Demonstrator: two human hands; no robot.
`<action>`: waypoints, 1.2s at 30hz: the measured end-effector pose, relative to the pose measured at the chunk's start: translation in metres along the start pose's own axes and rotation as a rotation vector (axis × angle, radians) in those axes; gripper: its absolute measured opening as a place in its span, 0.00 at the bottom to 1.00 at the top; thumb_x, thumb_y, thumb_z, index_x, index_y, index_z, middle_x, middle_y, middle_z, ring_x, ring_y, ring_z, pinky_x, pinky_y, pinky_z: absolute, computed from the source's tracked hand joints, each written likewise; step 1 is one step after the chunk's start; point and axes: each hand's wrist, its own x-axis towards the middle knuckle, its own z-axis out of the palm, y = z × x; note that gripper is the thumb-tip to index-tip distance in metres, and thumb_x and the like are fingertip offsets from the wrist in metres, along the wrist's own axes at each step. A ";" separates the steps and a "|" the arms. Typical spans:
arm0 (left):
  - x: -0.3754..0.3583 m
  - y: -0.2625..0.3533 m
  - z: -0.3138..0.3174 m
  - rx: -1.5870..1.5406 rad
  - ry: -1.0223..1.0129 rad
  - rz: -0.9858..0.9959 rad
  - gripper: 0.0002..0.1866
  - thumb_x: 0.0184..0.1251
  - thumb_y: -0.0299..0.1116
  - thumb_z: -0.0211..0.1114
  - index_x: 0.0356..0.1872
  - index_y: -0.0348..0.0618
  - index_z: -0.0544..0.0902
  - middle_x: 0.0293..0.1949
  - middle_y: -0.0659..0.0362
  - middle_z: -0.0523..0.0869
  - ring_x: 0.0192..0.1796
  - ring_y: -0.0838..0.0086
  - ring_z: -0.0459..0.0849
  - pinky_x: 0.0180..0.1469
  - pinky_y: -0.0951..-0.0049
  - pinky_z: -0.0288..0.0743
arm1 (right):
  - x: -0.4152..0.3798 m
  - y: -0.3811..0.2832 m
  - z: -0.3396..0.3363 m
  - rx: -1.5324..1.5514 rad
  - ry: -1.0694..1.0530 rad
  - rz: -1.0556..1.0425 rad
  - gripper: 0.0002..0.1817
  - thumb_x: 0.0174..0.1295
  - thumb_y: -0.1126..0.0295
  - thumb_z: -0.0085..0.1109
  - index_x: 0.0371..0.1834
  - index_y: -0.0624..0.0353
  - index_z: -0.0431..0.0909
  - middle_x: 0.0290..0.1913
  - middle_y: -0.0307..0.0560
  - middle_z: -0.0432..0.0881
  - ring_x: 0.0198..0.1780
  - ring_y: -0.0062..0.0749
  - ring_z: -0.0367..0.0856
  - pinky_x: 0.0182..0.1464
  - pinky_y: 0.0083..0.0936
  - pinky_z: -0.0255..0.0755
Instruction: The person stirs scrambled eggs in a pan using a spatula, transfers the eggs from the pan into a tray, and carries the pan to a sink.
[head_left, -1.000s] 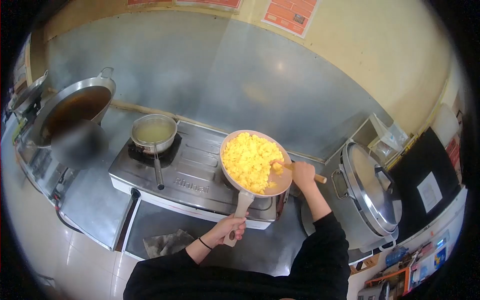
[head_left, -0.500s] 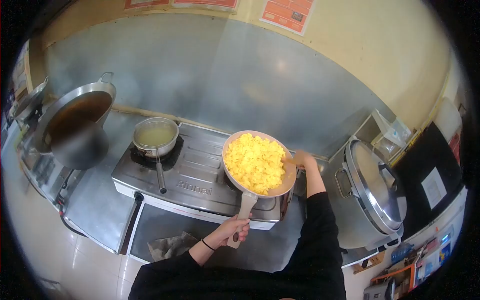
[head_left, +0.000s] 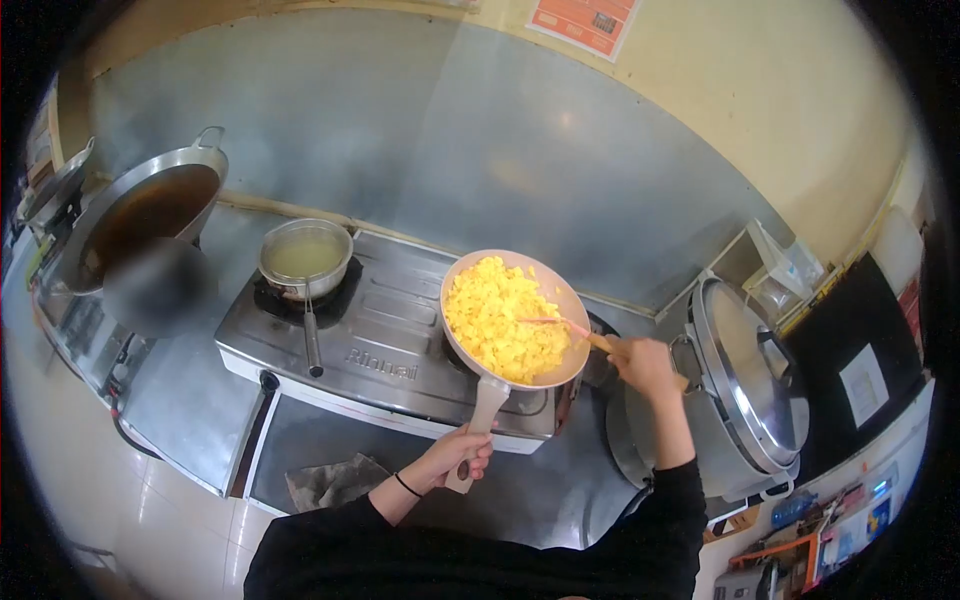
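My left hand (head_left: 455, 455) is closed around the light handle of a frying pan (head_left: 548, 278), below the pan's near rim. The pan is over the right side of the stove (head_left: 385, 372) and tilts a little. Yellow scrambled egg (head_left: 495, 318) fills most of it, with the pinkish inside bare along the right. In my right hand (head_left: 645, 367) is a spatula (head_left: 575, 328), gripped by its wooden handle from the right. Its pinkish blade reaches over the rim into the egg; the tip is partly hidden there.
On the left burner stands a small pot (head_left: 306, 250) with a strainer and pale liquid. Farther left is a large wok (head_left: 192, 158) of brown liquid. A big lidded metal pot (head_left: 690, 430) stands at the right. A grey cloth (head_left: 335, 482) lies before the stove.
My right hand has moved right and toward me, drawing the spatula back so more of it shows. The egg is shifted leftward off the pan's right side. My left hand keeps its grip.
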 end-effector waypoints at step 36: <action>-0.001 -0.001 0.000 -0.042 0.002 -0.001 0.16 0.62 0.32 0.50 0.50 0.46 0.63 0.22 0.63 0.68 0.19 0.81 0.66 0.21 0.79 0.63 | 0.047 -0.051 0.057 -0.267 -0.004 0.135 0.08 0.49 0.68 0.50 0.22 0.56 0.79 0.23 0.47 0.79 0.27 0.37 0.80 0.26 0.30 0.73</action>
